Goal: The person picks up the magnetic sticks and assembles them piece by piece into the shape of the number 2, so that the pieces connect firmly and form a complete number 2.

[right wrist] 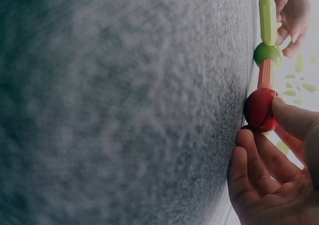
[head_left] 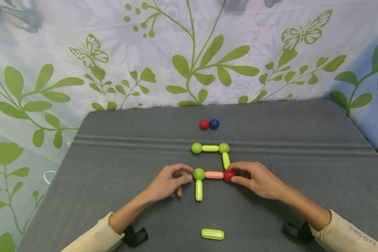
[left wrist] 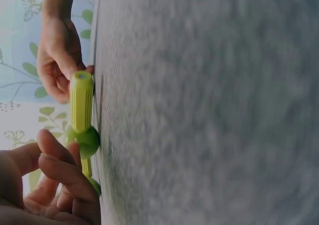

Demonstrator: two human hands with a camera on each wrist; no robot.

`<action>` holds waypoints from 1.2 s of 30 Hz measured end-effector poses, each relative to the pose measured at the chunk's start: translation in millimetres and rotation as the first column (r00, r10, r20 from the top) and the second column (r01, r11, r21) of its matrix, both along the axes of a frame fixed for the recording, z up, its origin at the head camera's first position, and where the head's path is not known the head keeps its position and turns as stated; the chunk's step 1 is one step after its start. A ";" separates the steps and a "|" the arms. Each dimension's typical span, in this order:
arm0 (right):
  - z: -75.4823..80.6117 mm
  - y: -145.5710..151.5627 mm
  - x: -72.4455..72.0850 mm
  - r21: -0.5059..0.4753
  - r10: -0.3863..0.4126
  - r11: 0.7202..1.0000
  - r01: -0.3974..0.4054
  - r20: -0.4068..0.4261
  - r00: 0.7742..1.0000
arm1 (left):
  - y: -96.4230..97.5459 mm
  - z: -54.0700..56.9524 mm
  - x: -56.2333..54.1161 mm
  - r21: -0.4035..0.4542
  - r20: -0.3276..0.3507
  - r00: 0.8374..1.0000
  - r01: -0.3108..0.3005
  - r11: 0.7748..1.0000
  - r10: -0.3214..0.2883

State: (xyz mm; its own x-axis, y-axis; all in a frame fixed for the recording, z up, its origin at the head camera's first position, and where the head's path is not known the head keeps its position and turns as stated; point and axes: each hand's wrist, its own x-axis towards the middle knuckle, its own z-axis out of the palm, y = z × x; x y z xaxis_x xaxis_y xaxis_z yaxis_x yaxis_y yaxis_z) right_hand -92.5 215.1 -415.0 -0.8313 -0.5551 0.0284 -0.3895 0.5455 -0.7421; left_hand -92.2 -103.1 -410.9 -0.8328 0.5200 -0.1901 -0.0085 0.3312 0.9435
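My right hand (head_left: 259, 179) pinches a red ball (head_left: 228, 175) between thumb and fingers. A salmon-orange rod (head_left: 214, 174) links that ball to a green ball (head_left: 198, 174) on its left. From the green ball a yellow-green rod (head_left: 199, 190) points toward me. Another yellow-green rod (head_left: 226, 160) runs from the red ball up to a second green ball (head_left: 224, 148). Beyond it, a rod (head_left: 210, 148) leads left to a third green ball (head_left: 196, 148). Beside the nearer green ball hovers my left hand (head_left: 168, 182), fingers loosely bent; whether a fingertip touches is unclear.
Behind the joined pieces, a loose red ball (head_left: 204, 124) and a blue ball (head_left: 214, 124) sit side by side. A single yellow-green rod (head_left: 212, 234) lies at the near side of the grey cloth-covered table (head_left: 113, 157). A leaf-patterned curtain (head_left: 189, 52) hangs behind.
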 end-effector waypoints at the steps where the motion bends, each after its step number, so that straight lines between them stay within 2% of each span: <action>1: -0.1 -0.3 -0.1 -0.001 0.000 1.000 0.000 0.000 1.000 | -0.6 0.0 -1.4 -0.001 -0.007 1.000 -0.004 1.000 0.004; 14: 0.9 -0.5 -1.8 0.001 -0.002 1.000 0.002 -0.001 1.000 | 4.3 4.1 -29.3 0.010 -0.061 0.993 -0.102 0.995 0.103; 21: -0.3 -0.6 -0.8 0.002 0.001 1.000 -0.001 0.006 1.000 | 9.2 3.5 -47.3 0.031 -0.077 0.982 -0.173 0.984 0.175; 31: -0.6 -0.7 -0.2 -0.006 0.001 1.000 -0.001 0.000 1.000 | 34.4 11.4 -72.4 0.033 -0.131 0.963 -0.234 0.972 0.236; 36: -0.5 -0.4 0.1 -0.002 -0.003 1.000 0.003 -0.001 1.000 | 48.3 11.9 -86.9 0.035 -0.185 0.950 -0.251 0.967 0.253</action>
State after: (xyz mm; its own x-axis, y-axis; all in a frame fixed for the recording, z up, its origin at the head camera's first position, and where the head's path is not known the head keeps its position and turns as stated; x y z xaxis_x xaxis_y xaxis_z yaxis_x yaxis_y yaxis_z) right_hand -92.4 214.7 -415.6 -0.8331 -0.5522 0.0307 -0.3886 0.5451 -0.7428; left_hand -179.1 -54.8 -399.0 -0.9570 0.2896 -0.0144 0.0860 0.3311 0.9397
